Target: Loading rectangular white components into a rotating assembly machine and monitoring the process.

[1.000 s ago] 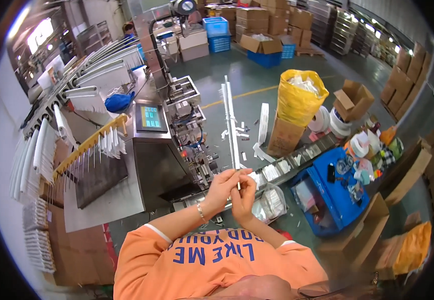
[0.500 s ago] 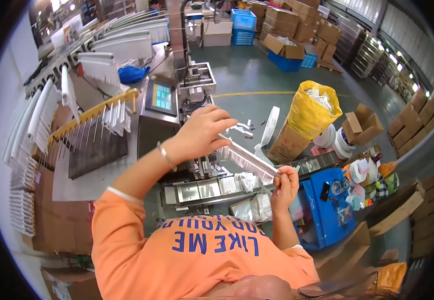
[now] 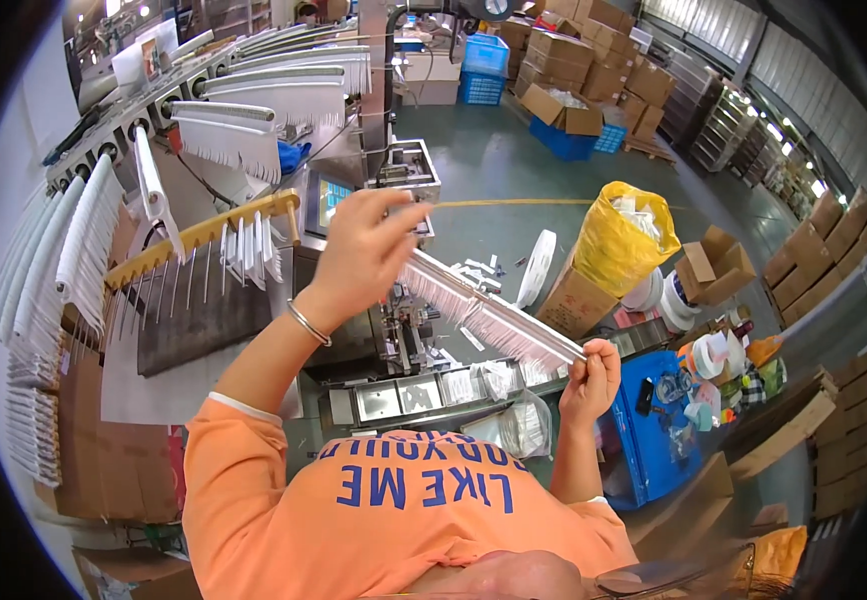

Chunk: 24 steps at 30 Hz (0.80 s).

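- Tilting from upright a second ago to a long slant now, the strip (image 3: 494, 318) — a thin rod hung with white fringe — runs from upper left down to lower right, spanning the gap between both hands.
- Left hand (image 3: 359, 250) has risen and swung out to the left; its fingers (image 3: 394, 215) are curled shut round the strip's upper end.
- Right hand (image 3: 594, 375) has dropped low and to the right; its fingers pinch the lower end, closed on it.
- The hands, close together before, are now well apart — my guess is the strip is being stretched out and turned toward the racks.
- Beyond the left fingers, a yellow rack (image 3: 199, 235) carries a few white pieces, and more fringed strips (image 3: 254, 100) fan out above it.
- Below the strip lies the machine's tray line (image 3: 424, 390); past the right fingers stand a blue bin (image 3: 644, 440) and a yellow bag (image 3: 626, 238).
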Tool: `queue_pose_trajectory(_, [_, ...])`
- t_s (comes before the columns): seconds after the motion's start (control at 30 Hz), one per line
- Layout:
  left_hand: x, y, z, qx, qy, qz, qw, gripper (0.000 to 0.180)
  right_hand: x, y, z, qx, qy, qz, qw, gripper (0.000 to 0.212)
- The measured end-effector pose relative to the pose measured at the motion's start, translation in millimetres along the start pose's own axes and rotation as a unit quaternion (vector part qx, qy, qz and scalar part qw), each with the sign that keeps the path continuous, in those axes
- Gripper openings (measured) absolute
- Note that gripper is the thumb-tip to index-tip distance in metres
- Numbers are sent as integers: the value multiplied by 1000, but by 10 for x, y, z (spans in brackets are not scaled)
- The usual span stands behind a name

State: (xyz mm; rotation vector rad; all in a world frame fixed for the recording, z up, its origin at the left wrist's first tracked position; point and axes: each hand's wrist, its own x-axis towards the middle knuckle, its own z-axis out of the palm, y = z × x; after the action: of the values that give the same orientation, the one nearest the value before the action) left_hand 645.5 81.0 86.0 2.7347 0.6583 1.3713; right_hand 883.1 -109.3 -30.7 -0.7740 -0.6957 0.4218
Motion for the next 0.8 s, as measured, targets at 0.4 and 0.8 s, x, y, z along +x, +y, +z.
queue_pose_trajectory(0.4, [-538, -278, 564, -421, 14, -295, 858, 16, 525, 72, 59, -55, 32, 0, 998, 13])
queue_pose_trajectory(0.8, [-275, -701, 681, -367, 77, -344, 861, 17, 1414, 809, 330, 6, -65, 67, 996, 15])
